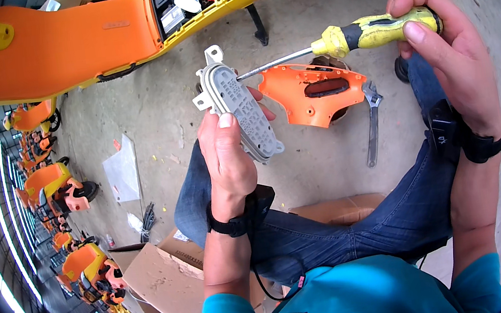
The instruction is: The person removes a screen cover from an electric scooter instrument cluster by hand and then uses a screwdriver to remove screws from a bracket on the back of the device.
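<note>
So the gray plastic case (250, 113) is up in the air over the concrete floor (161, 105), with the left hand (227, 156) clamped on its side, thumb on the front, fingers round the back. It's a long, round-ended thing, dull gray, with a stepped rim, a face full of little molded shapes, and paler tabs with holes in them towards the upper end. The right hand (454, 47) is wrapped round a yellow and black screwdriver (337, 42), tip at the face's edge near those tabs; can't tell if it's in a screw. On the floor there's an orange panel (289, 91), with a wrench (374, 130) by its right edge.
</note>
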Tool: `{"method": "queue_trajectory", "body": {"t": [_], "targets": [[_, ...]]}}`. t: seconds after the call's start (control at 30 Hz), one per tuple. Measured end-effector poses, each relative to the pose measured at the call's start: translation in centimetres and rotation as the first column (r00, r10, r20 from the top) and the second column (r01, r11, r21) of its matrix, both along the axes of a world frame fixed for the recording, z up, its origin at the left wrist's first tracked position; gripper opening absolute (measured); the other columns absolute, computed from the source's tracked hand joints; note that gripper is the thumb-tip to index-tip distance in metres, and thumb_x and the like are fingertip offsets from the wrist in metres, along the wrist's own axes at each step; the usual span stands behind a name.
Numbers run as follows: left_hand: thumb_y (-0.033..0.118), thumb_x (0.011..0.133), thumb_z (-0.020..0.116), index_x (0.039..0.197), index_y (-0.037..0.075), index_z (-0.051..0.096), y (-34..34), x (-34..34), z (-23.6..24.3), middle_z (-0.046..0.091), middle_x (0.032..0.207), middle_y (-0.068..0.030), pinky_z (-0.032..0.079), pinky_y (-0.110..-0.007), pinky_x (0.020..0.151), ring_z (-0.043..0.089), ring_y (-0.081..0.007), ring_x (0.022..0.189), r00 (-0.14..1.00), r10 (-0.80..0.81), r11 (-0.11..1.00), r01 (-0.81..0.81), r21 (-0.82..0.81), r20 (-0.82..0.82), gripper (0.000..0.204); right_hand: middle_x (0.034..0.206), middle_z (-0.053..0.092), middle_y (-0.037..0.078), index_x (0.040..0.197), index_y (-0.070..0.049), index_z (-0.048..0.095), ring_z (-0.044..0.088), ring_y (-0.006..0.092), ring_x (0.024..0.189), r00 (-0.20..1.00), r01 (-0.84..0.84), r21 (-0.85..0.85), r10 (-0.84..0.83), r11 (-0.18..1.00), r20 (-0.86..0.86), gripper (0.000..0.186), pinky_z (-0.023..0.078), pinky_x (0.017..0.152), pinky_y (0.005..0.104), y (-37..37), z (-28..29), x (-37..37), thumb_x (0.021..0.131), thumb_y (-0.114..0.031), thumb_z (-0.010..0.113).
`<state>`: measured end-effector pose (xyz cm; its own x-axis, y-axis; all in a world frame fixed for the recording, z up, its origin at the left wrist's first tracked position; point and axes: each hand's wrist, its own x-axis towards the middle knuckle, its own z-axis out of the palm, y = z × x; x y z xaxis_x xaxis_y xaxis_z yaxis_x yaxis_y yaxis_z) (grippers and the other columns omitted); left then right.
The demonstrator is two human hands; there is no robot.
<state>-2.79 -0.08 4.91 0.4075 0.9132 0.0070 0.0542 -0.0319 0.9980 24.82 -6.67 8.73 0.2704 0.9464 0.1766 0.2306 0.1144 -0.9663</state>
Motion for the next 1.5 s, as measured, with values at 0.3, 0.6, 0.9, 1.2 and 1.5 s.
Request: {"method": "queue_trajectory", "body": {"t": [0.3, 0.6, 0.9, 1.2, 1.5], "targets": [[0.034, 0.094, 0.037, 0.135, -0.008, 0.042, 0.0, -0.1, -0.1, 0.061, 0.108, -0.019, 0.054, -0.033, 0.07, 0.066, -0.0232, 0.085, 1.0, -0.002, 1.0, 0.002, -0.013, -0.027, 0.059, 0.09, 0.055, -0.001, 0.115, -0.007, 0.058, 0.04, 0.0005, 0.066, 0.996, 0.013, -0.183, 0.003, 0.983, 0.085, 0.027, 0.033, 0.057, 0.0163, -0.4, 1.3, 0.5, 0.104, -0.029, 0.048], [0.033, 0.093, 0.038, 0.136, -0.007, 0.041, 0.2, -0.2, -0.2, 0.061, 0.11, -0.0204, 0.055, -0.033, 0.072, 0.067, -0.0242, 0.086, 0.999, -0.028, 1.0, 0.029, 0.011, -0.022, 0.058, 0.093, 0.056, 0.001, 0.118, -0.007, 0.056, 0.045, 0.002, 0.065, 0.997, 0.071, -0.108, -0.067, 0.992, 0.037, 0.033, 0.038, 0.058, 0.0165, 0.3, -0.8, 0.4, 0.103, -0.036, 0.05], [0.031, 0.093, 0.037, 0.136, -0.009, 0.041, 0.1, -0.4, -0.3, 0.06, 0.108, -0.0195, 0.056, -0.032, 0.072, 0.067, -0.0239, 0.085, 0.999, -0.022, 1.0, 0.022, 0.005, -0.031, 0.059, 0.075, 0.054, -0.001, 0.106, -0.006, 0.061, 0.039, 0.0008, 0.056, 0.994, 0.003, -0.328, 0.033, 0.945, 0.104, 0.038, 0.03, 0.05, 0.0176, 0.0, 0.8, 1.2, 0.104, -0.04, 0.044], [0.033, 0.092, 0.039, 0.138, -0.009, 0.039, 0.0, -0.3, -0.2, 0.06, 0.109, -0.0191, 0.055, -0.032, 0.071, 0.066, -0.0235, 0.084, 0.999, -0.017, 1.0, 0.017, 0.009, -0.033, 0.062, 0.104, 0.052, 0.001, 0.111, -0.006, 0.059, 0.045, 0.0062, 0.072, 0.997, -0.074, -0.074, 0.074, 0.994, -0.007, 0.031, 0.038, 0.066, 0.0185, 0.0, -0.9, 1.9, 0.098, -0.034, 0.059], [0.034, 0.092, 0.04, 0.138, -0.008, 0.04, 0.0, -0.3, -0.2, 0.06, 0.109, -0.0189, 0.055, -0.031, 0.07, 0.066, -0.0232, 0.084, 1.0, -0.004, 1.0, 0.003, -0.017, -0.026, 0.062, 0.076, 0.051, -0.004, 0.105, -0.006, 0.06, 0.041, 0.0015, 0.064, 0.996, -0.004, -0.333, 0.032, 0.943, 0.078, 0.031, 0.033, 0.057, 0.0174, -0.6, 1.3, 0.9, 0.104, -0.033, 0.046]]}}
